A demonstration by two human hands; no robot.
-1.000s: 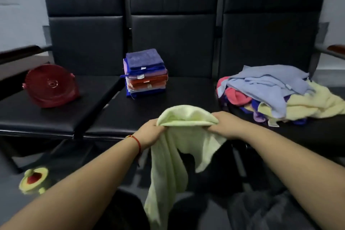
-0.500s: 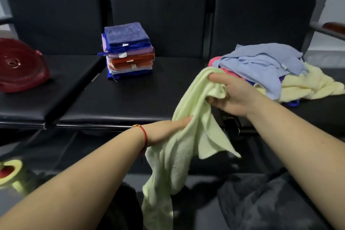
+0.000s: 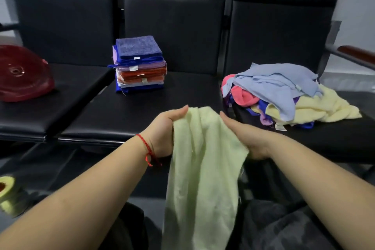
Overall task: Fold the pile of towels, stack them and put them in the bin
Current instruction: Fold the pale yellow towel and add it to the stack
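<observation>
The person holds a pale green towel up in front of the black bench seats, between both hands. The left hand has its grip on the towel's upper left edge, thumb on top and the fingers hidden behind the cloth. The right hand takes the upper right edge lower down, its fingers tucked under the fabric, so the top edge slopes down toward the right. The towel hangs with its long axis running straight down, bunched at the top and widening toward the person's lap.

On the middle seat, well behind the hands, stands a stack of folded towels, a blue one on top. On the right seat lies the unfolded pile, a light blue cloth uppermost over pink and yellow ones. A red round bin lies tipped on the left seat.
</observation>
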